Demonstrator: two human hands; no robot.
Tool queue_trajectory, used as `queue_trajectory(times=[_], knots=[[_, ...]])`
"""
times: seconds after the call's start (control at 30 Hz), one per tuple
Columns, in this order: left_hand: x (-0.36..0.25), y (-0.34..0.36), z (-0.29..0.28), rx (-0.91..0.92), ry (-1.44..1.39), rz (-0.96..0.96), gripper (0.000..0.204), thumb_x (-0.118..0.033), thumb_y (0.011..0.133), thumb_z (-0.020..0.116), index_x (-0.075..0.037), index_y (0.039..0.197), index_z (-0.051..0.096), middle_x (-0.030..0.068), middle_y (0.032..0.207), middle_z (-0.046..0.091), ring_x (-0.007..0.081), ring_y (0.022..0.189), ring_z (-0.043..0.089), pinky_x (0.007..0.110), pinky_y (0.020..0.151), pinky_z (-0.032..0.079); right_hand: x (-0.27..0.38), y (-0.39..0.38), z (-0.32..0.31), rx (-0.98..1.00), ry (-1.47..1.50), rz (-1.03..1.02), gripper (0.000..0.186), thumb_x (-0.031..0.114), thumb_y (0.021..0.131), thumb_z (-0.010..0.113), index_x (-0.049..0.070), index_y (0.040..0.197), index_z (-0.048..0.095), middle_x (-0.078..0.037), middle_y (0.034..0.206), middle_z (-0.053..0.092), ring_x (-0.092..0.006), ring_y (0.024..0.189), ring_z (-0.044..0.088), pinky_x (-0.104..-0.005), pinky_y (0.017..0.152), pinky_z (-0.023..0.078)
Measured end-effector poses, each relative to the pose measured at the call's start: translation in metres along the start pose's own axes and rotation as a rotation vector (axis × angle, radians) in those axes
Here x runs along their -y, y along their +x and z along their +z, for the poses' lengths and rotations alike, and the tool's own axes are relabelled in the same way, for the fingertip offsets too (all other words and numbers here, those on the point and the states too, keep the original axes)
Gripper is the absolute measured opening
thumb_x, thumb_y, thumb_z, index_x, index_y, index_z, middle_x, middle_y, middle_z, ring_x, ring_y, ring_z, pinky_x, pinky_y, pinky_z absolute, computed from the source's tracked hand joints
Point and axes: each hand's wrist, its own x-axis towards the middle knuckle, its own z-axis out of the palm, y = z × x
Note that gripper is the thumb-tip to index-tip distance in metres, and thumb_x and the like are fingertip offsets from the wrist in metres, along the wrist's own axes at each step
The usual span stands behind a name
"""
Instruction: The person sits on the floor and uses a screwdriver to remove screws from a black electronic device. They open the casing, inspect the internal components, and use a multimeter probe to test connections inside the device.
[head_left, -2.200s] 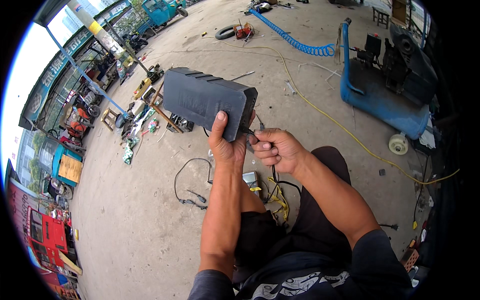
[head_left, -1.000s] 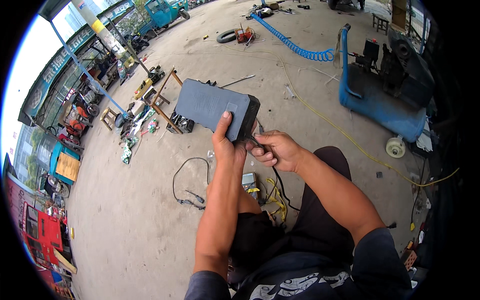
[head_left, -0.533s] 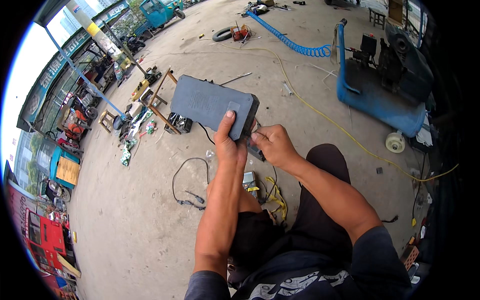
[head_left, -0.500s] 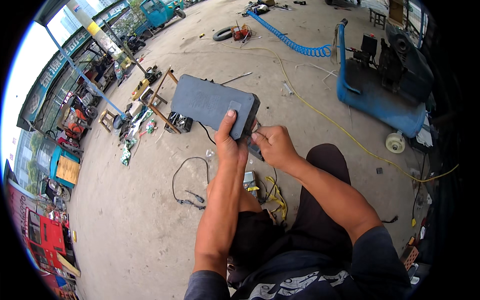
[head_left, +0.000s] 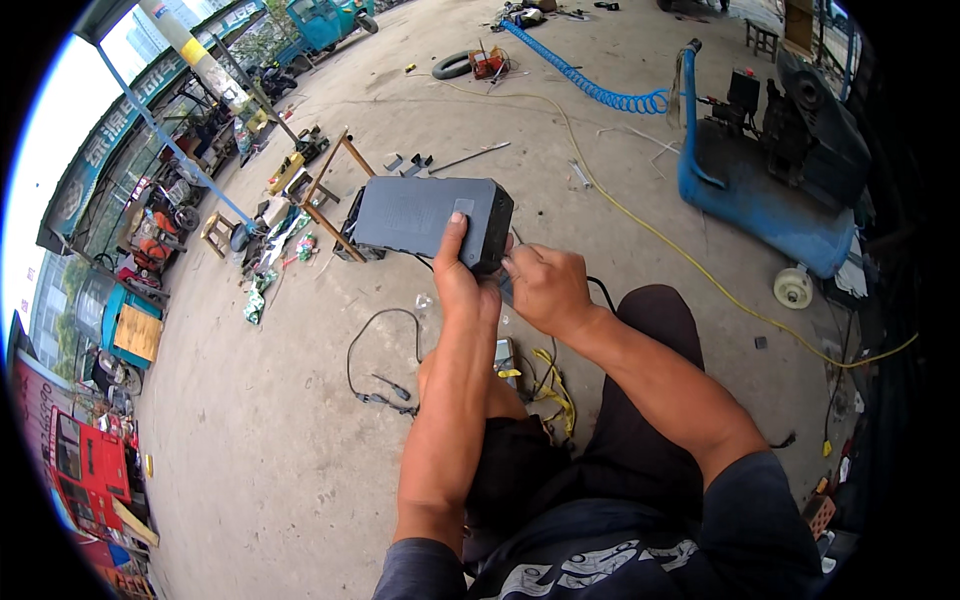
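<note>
A dark grey rectangular box-shaped unit (head_left: 415, 212) is held up in front of me, its broad face turned upward. My left hand (head_left: 462, 275) grips its near right corner, thumb on the small label and fingers underneath. Close by that corner, my right hand (head_left: 548, 285) is closed in a pinch. What sits between its fingertips is too small to make out. Behind the right hand a black cable (head_left: 602, 290) curves out. On the ground below lie a meter-like device (head_left: 505, 360), a yellow strap or cord (head_left: 562, 405) and a black cable with connectors (head_left: 390, 395).
A blue air compressor (head_left: 760, 195) stands to the right, with a coiled blue hose (head_left: 600, 92) running from it. A yellow hose (head_left: 650, 228) crosses the concrete. Left are a wooden frame (head_left: 330, 185), a small stool (head_left: 215, 232) and scattered scraps. A red vehicle (head_left: 92, 465) stands far left.
The box's far left end has dropped and its right end face shows more. My right hand has turned slightly beside the corner. A black cable now shows behind it.
</note>
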Motion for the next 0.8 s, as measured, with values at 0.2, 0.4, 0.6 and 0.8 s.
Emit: queue_trajectory(times=[0.2, 0.4, 0.6, 0.8], knots=[[-0.002, 0.001, 0.0, -0.054, -0.261, -0.172, 0.056, -0.041, 0.096, 0.069, -0.001, 0.135, 0.061, 0.0208, 0.129, 0.068, 0.0389, 0.116, 0.063, 0.056, 0.105, 0.05, 0.001, 0.008, -0.019, -0.008, 0.167, 0.071, 0.019, 0.017, 0.097, 0.069, 0.004, 0.084, 0.063, -0.014, 0.076, 0.065, -0.04, 0.069, 0.065, -0.0494, 0.057, 0.049], [-0.006, -0.004, 0.002, -0.026, -0.339, -0.256, 0.062, -0.052, 0.099, 0.062, -0.003, 0.137, 0.062, 0.0206, 0.13, 0.066, 0.038, 0.119, 0.062, 0.052, 0.102, 0.054, -0.001, 0.014, -0.028, -0.056, 0.321, 0.134, 0.023, 0.018, 0.097, 0.069, 0.002, 0.082, 0.062, -0.017, 0.074, 0.062, -0.0428, 0.069, 0.063, -0.0498, 0.06, 0.047], [-0.003, -0.01, 0.003, 0.087, -0.461, -0.352, 0.06, -0.056, 0.105, 0.051, -0.003, 0.132, 0.063, 0.018, 0.125, 0.067, 0.0343, 0.113, 0.064, 0.049, 0.1, 0.056, -0.007, 0.023, -0.032, -0.093, 0.287, 0.152, 0.023, 0.02, 0.098, 0.069, 0.002, 0.085, 0.064, -0.019, 0.074, 0.063, -0.0437, 0.07, 0.063, -0.048, 0.059, 0.047], [0.001, -0.033, 0.007, 0.11, -0.555, -0.436, 0.064, -0.061, 0.105, 0.047, -0.006, 0.133, 0.061, 0.0136, 0.121, 0.068, 0.0289, 0.11, 0.066, 0.045, 0.095, 0.058, -0.007, 0.037, -0.045, 0.033, 0.451, 0.245, 0.023, 0.023, 0.101, 0.069, 0.001, 0.093, 0.069, -0.013, 0.082, 0.068, -0.0308, 0.066, 0.068, -0.044, 0.06, 0.051]])
